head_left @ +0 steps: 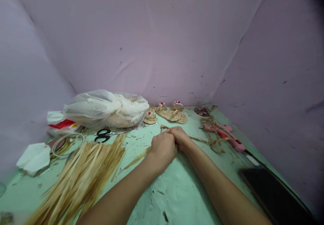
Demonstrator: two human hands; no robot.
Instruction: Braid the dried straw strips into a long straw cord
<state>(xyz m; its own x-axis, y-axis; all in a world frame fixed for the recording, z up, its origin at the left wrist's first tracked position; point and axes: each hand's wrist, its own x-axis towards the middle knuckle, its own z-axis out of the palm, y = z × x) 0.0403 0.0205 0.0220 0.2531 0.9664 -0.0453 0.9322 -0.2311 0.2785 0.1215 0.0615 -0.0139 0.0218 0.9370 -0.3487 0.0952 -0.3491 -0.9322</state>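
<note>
My left hand is closed in a fist just left of my right hand, and the two touch. My right hand is closed too, its fingers bent over the left one. Between them they grip a twisted straw rope, which runs out to the right into a loose tangle; a short piece also shows beyond my knuckles. A dry straw strip sticks out to the left of my left fist; whether it is held is hidden. Small woven straw sandals with red and white beads sit beyond my hands.
Long dry straw strips lie at the left, below black-handled scissors. A knotted plastic bag and tape rolls are behind. At the right are a pink glue gun, a bead dish and a dark phone-like slab.
</note>
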